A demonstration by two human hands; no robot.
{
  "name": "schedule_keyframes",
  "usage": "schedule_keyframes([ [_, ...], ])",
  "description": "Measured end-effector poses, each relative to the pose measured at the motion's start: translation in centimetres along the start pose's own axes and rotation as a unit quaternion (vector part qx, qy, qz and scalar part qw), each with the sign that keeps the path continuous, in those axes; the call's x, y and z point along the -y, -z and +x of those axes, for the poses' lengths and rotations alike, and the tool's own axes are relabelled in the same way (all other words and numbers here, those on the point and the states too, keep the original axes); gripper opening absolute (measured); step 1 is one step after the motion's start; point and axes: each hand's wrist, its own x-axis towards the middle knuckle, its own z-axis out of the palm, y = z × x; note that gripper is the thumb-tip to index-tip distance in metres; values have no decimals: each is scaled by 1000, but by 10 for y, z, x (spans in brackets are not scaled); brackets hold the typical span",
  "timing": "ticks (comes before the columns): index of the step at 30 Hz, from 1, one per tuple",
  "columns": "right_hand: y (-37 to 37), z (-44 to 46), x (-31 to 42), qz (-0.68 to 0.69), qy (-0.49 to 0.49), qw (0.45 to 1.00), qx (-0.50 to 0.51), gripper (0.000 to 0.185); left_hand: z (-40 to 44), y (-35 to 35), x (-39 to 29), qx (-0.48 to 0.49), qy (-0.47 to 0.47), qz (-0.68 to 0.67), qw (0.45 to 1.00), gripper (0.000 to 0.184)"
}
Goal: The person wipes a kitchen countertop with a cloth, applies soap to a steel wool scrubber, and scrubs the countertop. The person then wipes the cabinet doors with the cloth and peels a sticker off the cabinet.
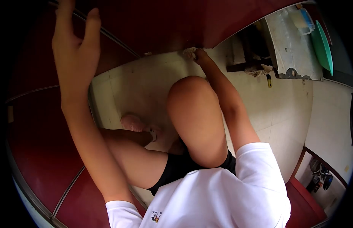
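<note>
My right hand point(200, 56) is closed around a crumpled pale cloth point(190, 52), low down where the dark red panel point(165, 22) meets the tiled floor. Raised at the upper left, my left hand point(75, 47) has its thumb and fingers apart and holds nothing. It is in front of the red panels; whether it touches them I cannot tell. The tips of its fingers run out of the top of the view. Between my arms are my bent knees, and a pinkish slipper point(132, 122) shows on the floor below.
A worn table point(294, 49) at the upper right bears a clear pitcher point(302, 22) and a green tray point(322, 47) on its edge. Another rag point(260, 71) hangs beneath it. At the lower right, a red-framed shelf point(303, 197) holds dark items. Light tiles point(256, 114) cover the floor.
</note>
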Motion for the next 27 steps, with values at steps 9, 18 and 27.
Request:
schedule_keyframes([
  [9, -69, -87, 33, -4, 11, 998, 59, 33, 4, 1, -7, 0, 20, -67, 998, 49],
  [18, -50, 12, -25, 25, -36, 999, -11, 30, 4, -2, -11, 3, 44, -52, 998, 51],
  [27, -115, -91, 17, -22, -41, 997, 58, 35, 2, -12, 10, -56, -96, -80, 991, 56],
])
